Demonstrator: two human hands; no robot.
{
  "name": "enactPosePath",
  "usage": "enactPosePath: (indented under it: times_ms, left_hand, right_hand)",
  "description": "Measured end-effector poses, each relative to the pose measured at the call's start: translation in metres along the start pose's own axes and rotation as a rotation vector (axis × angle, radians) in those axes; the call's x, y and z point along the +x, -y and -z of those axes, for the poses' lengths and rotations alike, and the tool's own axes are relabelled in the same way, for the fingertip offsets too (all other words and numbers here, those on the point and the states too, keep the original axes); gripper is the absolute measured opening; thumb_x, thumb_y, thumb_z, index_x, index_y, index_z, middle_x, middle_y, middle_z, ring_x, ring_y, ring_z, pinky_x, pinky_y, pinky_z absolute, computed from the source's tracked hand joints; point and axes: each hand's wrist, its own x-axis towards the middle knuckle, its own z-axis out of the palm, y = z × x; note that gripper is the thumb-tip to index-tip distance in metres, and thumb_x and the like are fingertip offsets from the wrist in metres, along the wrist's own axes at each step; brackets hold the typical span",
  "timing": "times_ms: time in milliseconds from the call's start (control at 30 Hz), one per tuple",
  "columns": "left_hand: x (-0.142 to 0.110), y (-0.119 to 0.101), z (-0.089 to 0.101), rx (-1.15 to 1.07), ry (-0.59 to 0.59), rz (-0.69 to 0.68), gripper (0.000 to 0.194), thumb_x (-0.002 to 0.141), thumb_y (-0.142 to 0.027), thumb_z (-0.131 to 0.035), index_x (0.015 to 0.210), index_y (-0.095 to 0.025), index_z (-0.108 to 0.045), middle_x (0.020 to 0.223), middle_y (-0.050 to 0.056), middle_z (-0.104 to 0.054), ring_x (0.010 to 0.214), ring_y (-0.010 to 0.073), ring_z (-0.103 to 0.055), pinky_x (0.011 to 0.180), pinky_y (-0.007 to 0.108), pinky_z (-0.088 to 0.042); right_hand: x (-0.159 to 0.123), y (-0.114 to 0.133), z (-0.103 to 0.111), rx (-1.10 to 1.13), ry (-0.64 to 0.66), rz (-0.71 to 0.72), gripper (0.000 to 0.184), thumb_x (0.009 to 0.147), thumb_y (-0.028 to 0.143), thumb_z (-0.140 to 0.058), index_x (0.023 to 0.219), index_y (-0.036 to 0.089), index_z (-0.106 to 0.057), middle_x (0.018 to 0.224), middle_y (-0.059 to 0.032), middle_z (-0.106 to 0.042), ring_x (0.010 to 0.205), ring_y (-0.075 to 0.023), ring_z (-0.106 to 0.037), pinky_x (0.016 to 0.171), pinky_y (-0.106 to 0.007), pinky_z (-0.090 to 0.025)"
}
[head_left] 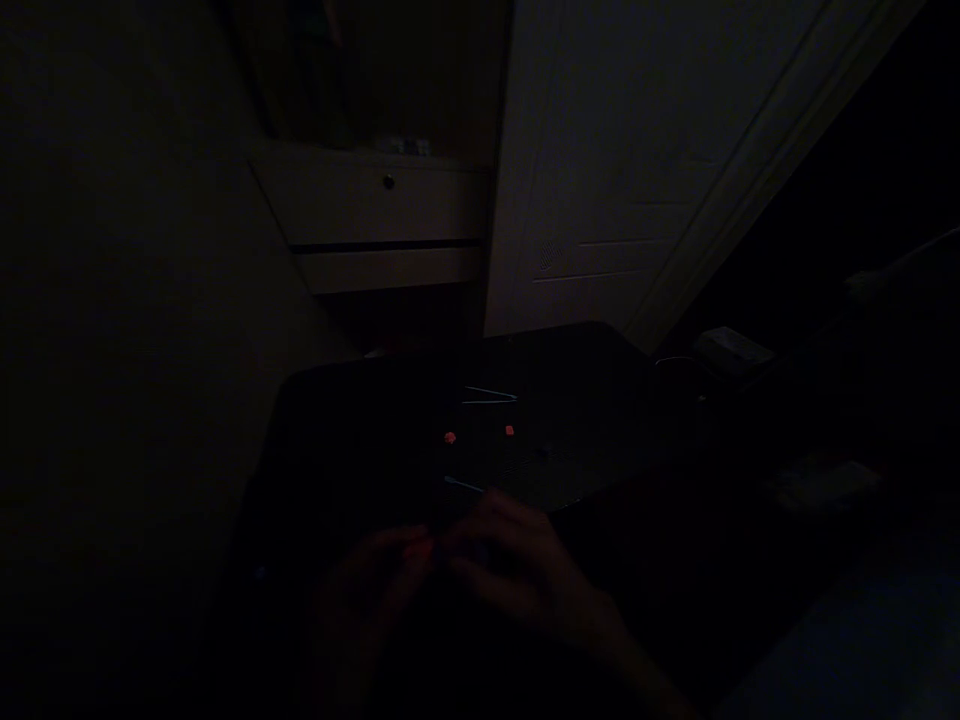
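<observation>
At the bottom centre of the frame, my left hand (379, 570) has its grip closed on a small red piece (418, 549). To the right, a red lump (450, 438) lies at the centre on the dark tabletop (600, 410). Next is a thin tool (463, 485), its right end meeting my right hand (517, 560) in the view. Above are two thin rods (490, 397) in a V, then a red square (510, 430). My right hand's grip is too dark; I cannot tell its state.
</observation>
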Motion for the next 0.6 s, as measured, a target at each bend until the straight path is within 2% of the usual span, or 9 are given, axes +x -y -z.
enactPosePath:
  times_ms: [333,600]
  left_hand:
    - [-0.0037,-0.0093,0.0019,0.067,-0.014,-0.035,0.037,0.071,-0.058,-0.087,0.088,-0.025,-0.086,0.095,0.008,-0.086,0.091,0.0317,-0.082,0.083,0.036,-0.069]
    - [-0.0034,-0.0080,0.0022,0.018,0.034,0.000,0.034,0.070,-0.054,-0.090,0.089,-0.026,-0.087,0.096,0.008,-0.086,0.091,0.0311,-0.082,0.082,0.035,-0.068]
  right_hand:
    - [0.0020,0.0063,0.0059,-0.027,0.056,0.027,0.017,0.104,0.023,-0.073,0.120,0.019,-0.077,0.116,-0.0083,-0.076,0.109,-0.0189,-0.072,0.098,-0.030,-0.057]
    - [0.0015,0.0075,0.0067,-0.035,0.080,0.000,0.020,0.103,0.020,-0.074,0.123,0.020,-0.078,0.120,-0.0084,-0.075,0.113,-0.0196,-0.071,0.100,-0.031,-0.057]
